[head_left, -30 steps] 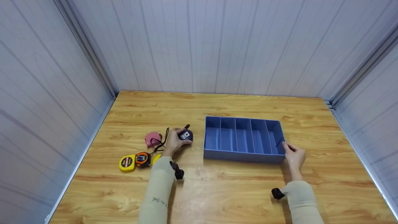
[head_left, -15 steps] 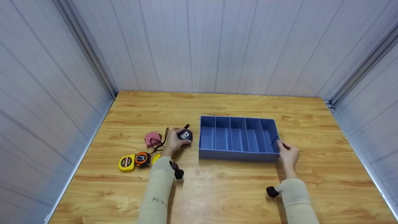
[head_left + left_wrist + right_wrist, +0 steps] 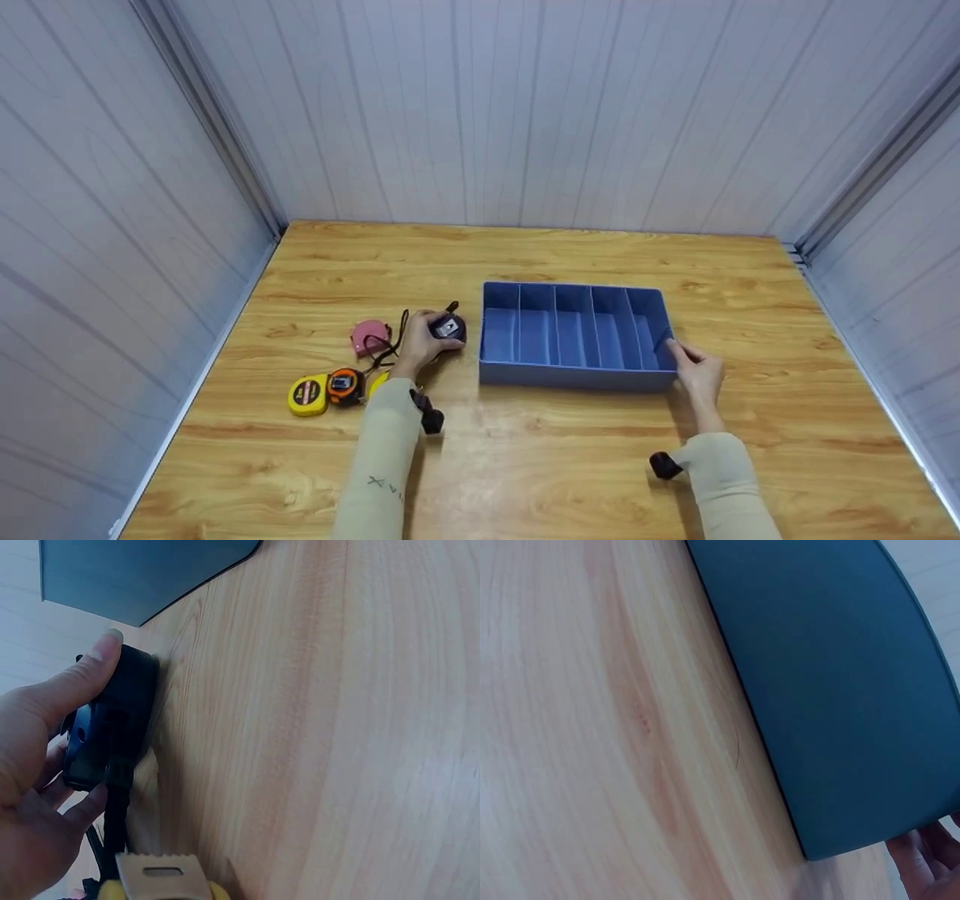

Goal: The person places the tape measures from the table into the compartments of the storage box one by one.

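My left hand [image 3: 422,343] grips a black tape measure [image 3: 450,327] between thumb and fingers. In the left wrist view the black tape measure [image 3: 112,716] rests on the table, its dark strap trailing down. A blue tray [image 3: 577,377] with several compartments stands to its right, a small gap between them. At the tray's near right corner, my right hand [image 3: 699,375] pinches the end wall, the thumb at the rim. In the right wrist view its fingers [image 3: 911,862] show at the edge of the tray [image 3: 840,705]; the rest of that hand is out of frame.
Left of my left hand lie a pink tape measure [image 3: 369,337], an orange and black one [image 3: 345,385] and a yellow one [image 3: 307,394]. Another yellow tape measure [image 3: 377,382] is partly hidden by my left forearm. Pale panel walls enclose the wooden table [image 3: 540,472].
My right hand and the blue tray have shifted slightly left, nearer the black tape measure, then stayed there. My left hand has kept its grip and place.
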Action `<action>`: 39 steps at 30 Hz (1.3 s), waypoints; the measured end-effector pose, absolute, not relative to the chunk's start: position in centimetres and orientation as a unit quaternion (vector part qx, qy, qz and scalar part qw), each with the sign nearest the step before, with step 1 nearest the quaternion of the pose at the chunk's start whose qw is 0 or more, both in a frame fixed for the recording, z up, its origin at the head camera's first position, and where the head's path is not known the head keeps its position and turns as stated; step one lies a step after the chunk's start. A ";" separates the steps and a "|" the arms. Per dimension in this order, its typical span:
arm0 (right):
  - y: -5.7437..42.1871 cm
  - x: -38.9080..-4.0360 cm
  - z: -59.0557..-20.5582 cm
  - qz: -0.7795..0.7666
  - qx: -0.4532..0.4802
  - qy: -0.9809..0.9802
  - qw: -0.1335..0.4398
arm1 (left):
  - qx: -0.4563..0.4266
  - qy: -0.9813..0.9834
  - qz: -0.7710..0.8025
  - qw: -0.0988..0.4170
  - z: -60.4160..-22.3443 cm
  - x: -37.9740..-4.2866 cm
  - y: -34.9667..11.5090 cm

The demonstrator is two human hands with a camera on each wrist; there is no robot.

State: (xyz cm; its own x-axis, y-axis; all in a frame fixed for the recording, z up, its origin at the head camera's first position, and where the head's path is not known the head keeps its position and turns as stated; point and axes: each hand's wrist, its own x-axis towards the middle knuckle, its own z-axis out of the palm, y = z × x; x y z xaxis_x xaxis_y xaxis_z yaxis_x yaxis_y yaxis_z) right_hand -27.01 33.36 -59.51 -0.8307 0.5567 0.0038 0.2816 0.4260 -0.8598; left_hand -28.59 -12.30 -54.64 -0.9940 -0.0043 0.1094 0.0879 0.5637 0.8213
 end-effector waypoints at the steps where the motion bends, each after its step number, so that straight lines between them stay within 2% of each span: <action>1: 33.4 -26.9 -59.4 0.475 -0.255 -0.832 0.135 | -0.023 -0.883 -0.466 0.048 -54.7 -28.6 -12.3; 6: 34.0 -27.1 -59.7 0.489 -0.259 -0.826 0.107 | -0.022 -0.887 -0.459 0.040 -54.6 -28.6 -12.4; 17: 34.7 -27.3 -60.7 0.510 -0.260 -0.816 0.083 | -0.029 -0.899 -0.435 0.037 -54.1 -28.7 -12.4; 25: 33.1 -26.0 -56.8 0.507 -0.253 -0.822 0.059 | -0.050 -0.922 -0.381 0.045 -54.0 -28.6 -12.5; 27: 33.0 -25.9 -56.8 0.503 -0.254 -0.824 0.064 | -0.056 -0.927 -0.367 0.051 -54.0 -28.5 -12.5; 33: 34.0 -27.3 -60.2 0.480 -0.257 -0.831 0.116 | -0.074 -0.932 -0.348 0.074 -54.2 -28.4 -12.4; 39: 34.4 -27.5 -60.9 0.470 -0.249 -0.835 0.142 | -0.056 -0.928 -0.362 0.061 -53.9 -28.2 -12.0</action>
